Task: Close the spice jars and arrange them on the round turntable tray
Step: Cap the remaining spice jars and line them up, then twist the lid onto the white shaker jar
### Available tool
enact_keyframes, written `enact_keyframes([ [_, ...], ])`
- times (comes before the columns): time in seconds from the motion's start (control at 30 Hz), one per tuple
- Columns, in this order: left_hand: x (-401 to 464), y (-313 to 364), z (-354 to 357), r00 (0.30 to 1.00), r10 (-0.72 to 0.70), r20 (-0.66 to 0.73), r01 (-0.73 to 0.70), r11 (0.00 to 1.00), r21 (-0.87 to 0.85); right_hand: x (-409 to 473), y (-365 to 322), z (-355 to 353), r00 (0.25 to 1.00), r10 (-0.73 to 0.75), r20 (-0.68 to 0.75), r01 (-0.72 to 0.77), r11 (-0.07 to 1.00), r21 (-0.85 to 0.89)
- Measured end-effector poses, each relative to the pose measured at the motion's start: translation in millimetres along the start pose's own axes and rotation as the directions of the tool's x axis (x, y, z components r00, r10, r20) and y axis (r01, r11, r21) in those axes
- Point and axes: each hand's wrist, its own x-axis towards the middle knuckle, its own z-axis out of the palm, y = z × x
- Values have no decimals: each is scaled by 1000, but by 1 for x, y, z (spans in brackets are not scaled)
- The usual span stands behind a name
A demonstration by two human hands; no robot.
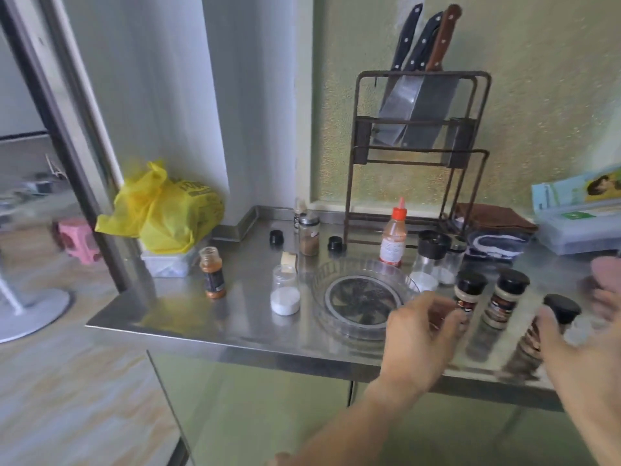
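Nearest, the left hand (420,326) is seen with fingers loosely spread and nothing gripped, fingertips just beside a black-capped spice jar (468,295). The right hand (584,351) is blurred; its thumb lies against a dark jar (544,326) with a black cap, but whether that jar is actually grasped cannot be told. A third capped jar (504,299) stands between them, slightly further back.

Mid-counter — the clear round turntable tray (364,297) is seen bare on the steel counter (188,314). To its left stand an uncapped jar of white powder (285,294) and an open orange spice jar (212,272).

Further back — two loose black caps (276,237) (336,244), a brown spice jar (309,236), a red-capped bottle (394,237), and a knife rack (416,142) against the wall.
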Motion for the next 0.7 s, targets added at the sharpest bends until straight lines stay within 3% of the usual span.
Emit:
enact_keyframes([
  [0.1,2,6,-53,978,142,-156,-131,988,81,-42,-98,-22,972,-226,-68,234,962,144],
  [0.17,2,0,-91,938,202,-281,-159,973,168,-67,-155,-24,926,-375,-41,374,898,233],
  [0.23,1,-12,-125,875,249,-416,-150,955,258,-80,-188,-6,854,-515,78,479,836,269],
  [0.33,-1,-39,-159,806,241,-541,-56,940,336,-88,-224,49,740,-601,302,527,797,294],
  [0.43,2,-65,-174,810,203,-550,3,937,350,-86,-264,110,603,-626,495,574,771,276],
  [0.57,12,-88,-184,878,151,-455,5,946,324,-82,-299,181,418,-647,638,717,666,206],
  [0.7,16,-109,-191,962,4,-274,75,957,279,-76,-312,228,322,-577,750,742,646,179],
])
